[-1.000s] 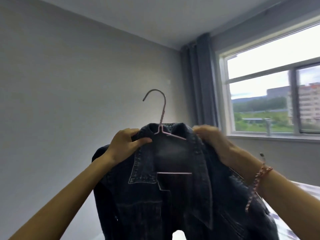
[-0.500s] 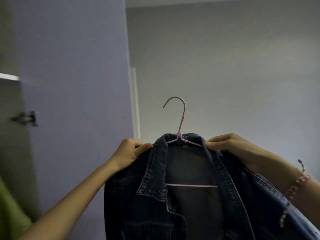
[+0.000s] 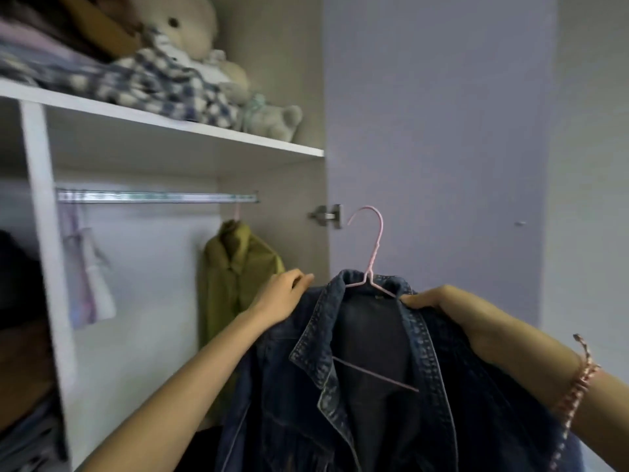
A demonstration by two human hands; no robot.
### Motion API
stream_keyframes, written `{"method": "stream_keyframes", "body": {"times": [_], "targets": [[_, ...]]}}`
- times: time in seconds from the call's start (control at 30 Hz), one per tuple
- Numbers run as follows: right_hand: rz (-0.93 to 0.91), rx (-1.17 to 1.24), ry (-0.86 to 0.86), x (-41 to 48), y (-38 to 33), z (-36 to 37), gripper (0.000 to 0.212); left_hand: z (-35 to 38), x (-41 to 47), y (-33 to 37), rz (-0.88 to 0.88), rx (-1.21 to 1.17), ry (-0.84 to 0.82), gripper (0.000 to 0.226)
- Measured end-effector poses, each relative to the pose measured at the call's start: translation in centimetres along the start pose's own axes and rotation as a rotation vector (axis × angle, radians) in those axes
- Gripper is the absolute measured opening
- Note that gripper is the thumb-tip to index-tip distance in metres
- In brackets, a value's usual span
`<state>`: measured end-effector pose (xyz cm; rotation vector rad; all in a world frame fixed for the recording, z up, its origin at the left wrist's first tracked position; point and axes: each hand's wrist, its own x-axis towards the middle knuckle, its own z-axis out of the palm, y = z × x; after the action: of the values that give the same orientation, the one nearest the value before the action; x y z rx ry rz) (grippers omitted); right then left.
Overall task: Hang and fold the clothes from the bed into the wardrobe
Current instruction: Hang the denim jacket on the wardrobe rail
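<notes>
Jacket (image 3: 289, 386), dark blue denim, is held up on a pink wire hanger (image 3: 375, 248) in front of the open wardrobe, below and to the right of the rail (image 3: 156, 196). It is not hung on the rail. The hanger's hook stands free above the collar, right of the rail's end and level with a metal hinge (image 3: 328, 216) on the lilac door (image 3: 435, 148).

The left hand (image 3: 282, 296) is closed over the jacket's left shoulder, with the fingers curled on the denim. The right hand (image 3: 439, 301) is closed on the right shoulder beside the collar, its fingertips meeting the end of the hanger's arm. A braided bracelet (image 3: 578, 379) is worn on the right wrist.

A green shirt (image 3: 238, 277) is hung from the right end of the rail, just left of the left hand. A pale garment (image 3: 85, 277) is hung from the rail's left end, blurred. A white shelf (image 3: 170, 122) is fixed above the rail; on it a checked cloth (image 3: 163, 86) and plush toys (image 3: 190, 25) are seen. A white divider (image 3: 44, 233) stands at the rail's left end, and dark, blurred things are seen beyond it.
</notes>
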<state>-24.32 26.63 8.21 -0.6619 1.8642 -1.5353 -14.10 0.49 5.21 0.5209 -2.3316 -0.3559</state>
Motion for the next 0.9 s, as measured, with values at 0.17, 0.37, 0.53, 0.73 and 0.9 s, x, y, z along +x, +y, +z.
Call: {"method": "stream_keyframes", "body": {"times": [0.17, 0.37, 0.53, 0.73, 0.9], "targets": [[-0.059, 0.082, -0.137, 4.9, -3.3, 8.5, 0.021, -5.2, 0.9, -7.5, -0.296, -0.064, 0.202, 0.034], [-0.171, 0.199, -0.15, 12.6, -7.4, 19.2, 0.017, -7.7, 2.7, -12.1, -0.439, -0.086, 0.321, 0.046], [-0.209, 0.311, -0.168, 20.1, -10.6, 25.9, 0.033, -8.4, 4.9, -14.0, -0.412, -0.101, 0.286, 0.046], [-0.241, 0.354, -0.176, 25.7, -15.6, 31.7, 0.025, -7.4, 7.3, -15.9, -0.407, -0.313, 0.251, 0.052], [-0.266, 0.42, -0.179, 29.5, -18.8, 34.2, 0.016, -8.5, 10.5, -18.4, -0.398, -0.224, 0.24, 0.06]]}}
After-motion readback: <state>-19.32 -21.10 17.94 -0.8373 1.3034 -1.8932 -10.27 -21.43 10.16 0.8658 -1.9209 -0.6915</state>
